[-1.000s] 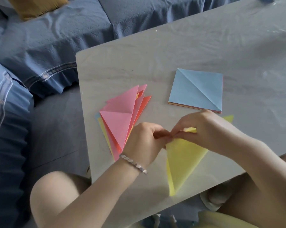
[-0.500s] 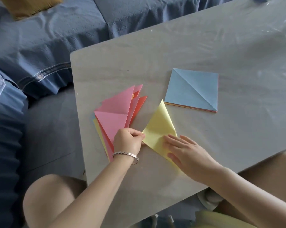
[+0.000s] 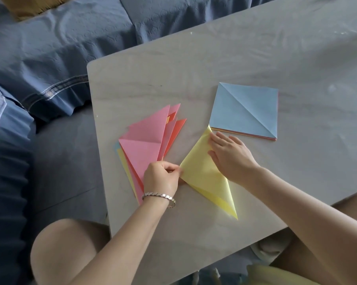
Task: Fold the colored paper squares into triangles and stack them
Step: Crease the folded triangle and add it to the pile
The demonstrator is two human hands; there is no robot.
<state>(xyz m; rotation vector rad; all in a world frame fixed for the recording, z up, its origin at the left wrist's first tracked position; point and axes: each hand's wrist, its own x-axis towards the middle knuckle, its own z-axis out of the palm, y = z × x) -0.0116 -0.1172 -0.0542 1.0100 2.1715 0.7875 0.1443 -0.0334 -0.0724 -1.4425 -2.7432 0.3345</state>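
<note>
Between the fanned stack of folded pink and orange paper triangles (image 3: 146, 145) and the blue-topped pile of paper squares (image 3: 245, 110), a yellow folded paper triangle (image 3: 204, 173) lies on the worktop (image 3: 194, 68). Its long edge runs from the squares toward the person. The left hand (image 3: 163, 179) pinches its near-stack corner; the right hand (image 3: 229, 155) presses flat, fingers spread.

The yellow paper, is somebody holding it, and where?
Yes. The left hand pinches the yellow paper at its left corner, while the right hand lies flat on its upper right edge, pressing it to the table.
</note>
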